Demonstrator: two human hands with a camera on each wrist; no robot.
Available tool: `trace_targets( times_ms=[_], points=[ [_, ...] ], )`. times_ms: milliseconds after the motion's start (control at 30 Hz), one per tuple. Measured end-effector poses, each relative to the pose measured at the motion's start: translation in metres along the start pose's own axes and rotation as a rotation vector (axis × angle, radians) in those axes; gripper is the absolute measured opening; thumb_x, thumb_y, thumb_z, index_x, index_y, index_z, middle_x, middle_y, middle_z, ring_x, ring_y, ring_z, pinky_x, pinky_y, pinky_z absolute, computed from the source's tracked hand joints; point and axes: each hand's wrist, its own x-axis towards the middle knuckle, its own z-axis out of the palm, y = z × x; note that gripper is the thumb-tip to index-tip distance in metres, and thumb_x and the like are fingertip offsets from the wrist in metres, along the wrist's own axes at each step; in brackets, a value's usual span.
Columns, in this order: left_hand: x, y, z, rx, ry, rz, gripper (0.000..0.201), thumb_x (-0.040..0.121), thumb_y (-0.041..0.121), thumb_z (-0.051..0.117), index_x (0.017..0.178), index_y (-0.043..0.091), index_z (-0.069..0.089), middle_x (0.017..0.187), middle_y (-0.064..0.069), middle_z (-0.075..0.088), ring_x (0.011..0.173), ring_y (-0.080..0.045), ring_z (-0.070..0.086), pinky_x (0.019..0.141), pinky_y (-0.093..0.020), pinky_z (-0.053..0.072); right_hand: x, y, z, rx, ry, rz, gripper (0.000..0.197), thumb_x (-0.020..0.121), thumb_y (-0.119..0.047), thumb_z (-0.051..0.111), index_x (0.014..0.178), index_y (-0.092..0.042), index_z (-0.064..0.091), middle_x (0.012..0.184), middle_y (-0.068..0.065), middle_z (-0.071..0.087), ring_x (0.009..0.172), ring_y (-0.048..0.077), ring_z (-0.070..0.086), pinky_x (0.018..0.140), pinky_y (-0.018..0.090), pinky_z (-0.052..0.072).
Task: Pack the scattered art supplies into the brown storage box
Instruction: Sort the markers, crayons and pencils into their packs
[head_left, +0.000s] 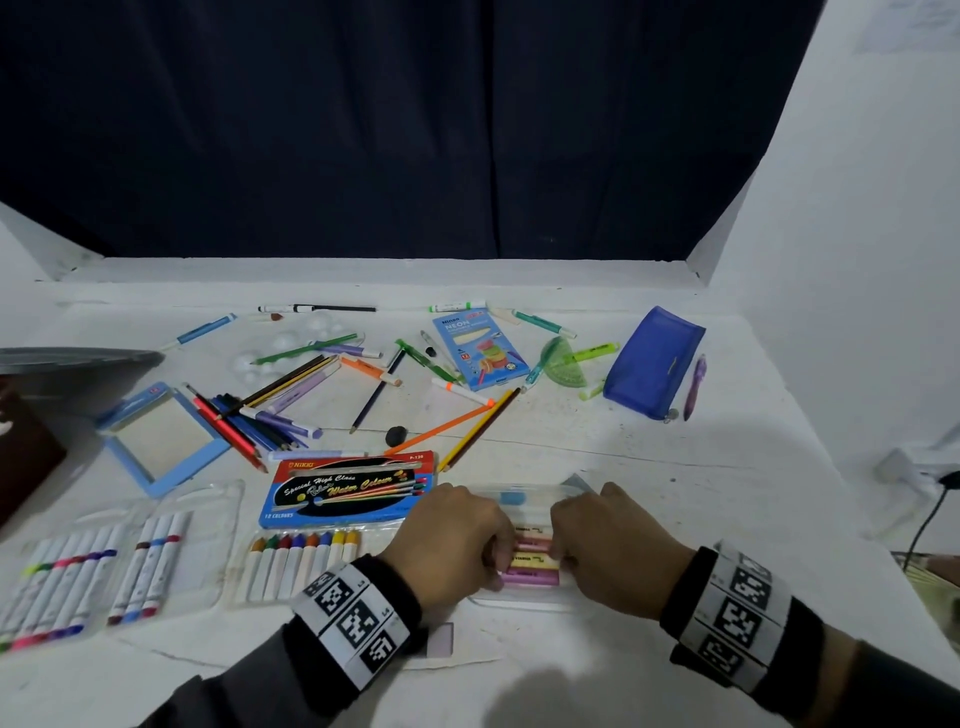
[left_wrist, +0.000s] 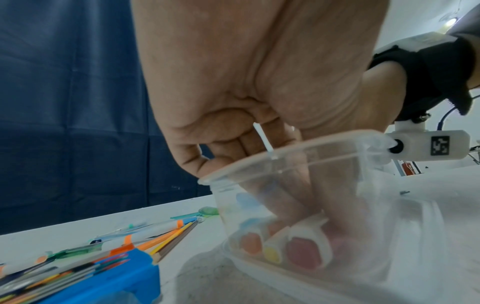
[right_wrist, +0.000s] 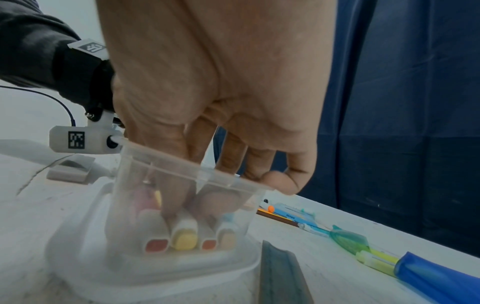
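Both wrists sit low in the head view, our left hand (head_left: 457, 530) and right hand (head_left: 608, 535) facing each other over a small clear plastic tub (head_left: 524, 600) at the near edge of the white table (head_left: 675, 441). Fingers of both reach down inside it and press on the paper-wrapped pastel sticks (head_left: 530, 564) — touching and squaring them, we judge, rather than lifting; neither hand is clenched. Step in hand: tidying one set before packing. The brown storage box (head_left: 23, 457) stands far left, mostly out of frame, well apart. Next move calls for withdrawing the fingers, gripping the tub by its walls, and carrying it leftward over the water-colour set (head_left: 348, 488) — level, since we see no lid on it.
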Motion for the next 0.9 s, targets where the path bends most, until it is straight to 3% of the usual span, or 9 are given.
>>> trace_targets(
  times_ms=[200, 400, 567, 633, 733, 900],
  points=[
    [-0.001, -0.003, -0.008, -0.112, -0.006, -0.004, 0.016, 0.076, 0.027, 0.079, 0.091, 0.031, 0.073, 0.09, 0.015, 0.072, 0.087, -0.002, 0.064, 0.082, -0.026, 0.052, -0.004, 0.013, -0.004, 0.179, 0.075, -0.003, 0.025, 0.094, -0.03, 0.053, 0.111, -0.029, 0.07, 0.102, -0.011, 0.065, 0.09, 0.009, 0.058, 0.081, 0.024, 0.043],
    [0.018, -0.009, -0.041, -0.274, 0.054, 0.01, 0.02, 0.084, 0.05, 0.07, 0.097, 0.034, 0.067, 0.076, 0.016, 0.068, 0.073, 0.001, 0.063, 0.071, -0.03, 0.055, -0.001, 0.04, -0.021, 0.389, 0.241, 0.05, 0.017, 0.089, -0.026, 0.062, 0.102, -0.029, 0.074, 0.087, -0.011, 0.067, 0.076, 0.006, 0.06, 0.076, 0.025, 0.052],
    [0.068, -0.021, -0.061, -0.318, 0.175, 0.034, 0.016, 0.088, 0.05, 0.065, 0.094, 0.035, 0.064, 0.071, 0.011, 0.062, 0.068, -0.004, 0.059, 0.069, -0.033, 0.053, 0.013, 0.079, -0.034, 0.341, 0.4, 0.169, 0.013, 0.085, -0.018, 0.063, 0.089, -0.024, 0.074, 0.079, -0.009, 0.067, 0.073, 0.011, 0.063, 0.07, 0.035, 0.053],
    [0.1, -0.025, -0.065, -0.3, 0.203, 0.063, 0.015, 0.091, 0.046, 0.063, 0.098, 0.034, 0.065, 0.077, 0.012, 0.062, 0.071, -0.004, 0.058, 0.076, -0.033, 0.053, 0.025, 0.095, -0.044, 0.273, 0.384, 0.232, 0.014, 0.087, -0.017, 0.06, 0.09, -0.022, 0.073, 0.086, -0.008, 0.068, 0.085, 0.015, 0.065, 0.08, 0.04, 0.05],
    [0.156, -0.027, -0.063, -0.197, 0.179, 0.052, 0.023, 0.095, 0.042, 0.058, 0.113, 0.027, 0.063, 0.098, 0.007, 0.062, 0.087, -0.011, 0.058, 0.084, -0.031, 0.05, 0.044, 0.113, -0.061, 0.087, 0.22, 0.338, 0.025, 0.096, -0.021, 0.048, 0.109, -0.022, 0.069, 0.114, -0.005, 0.063, 0.114, 0.015, 0.054, 0.095, 0.047, 0.035],
    [0.241, -0.034, -0.04, -0.083, 0.029, 0.001, 0.036, 0.09, 0.023, 0.052, 0.126, 0.016, 0.057, 0.124, -0.01, 0.057, 0.116, -0.03, 0.053, 0.093, -0.039, 0.047, 0.088, 0.151, -0.044, 0.02, 0.08, 0.332, 0.032, 0.095, -0.022, 0.043, 0.121, -0.022, 0.061, 0.131, -0.005, 0.053, 0.132, 0.017, 0.041, 0.1, 0.039, 0.041]
  ],
)
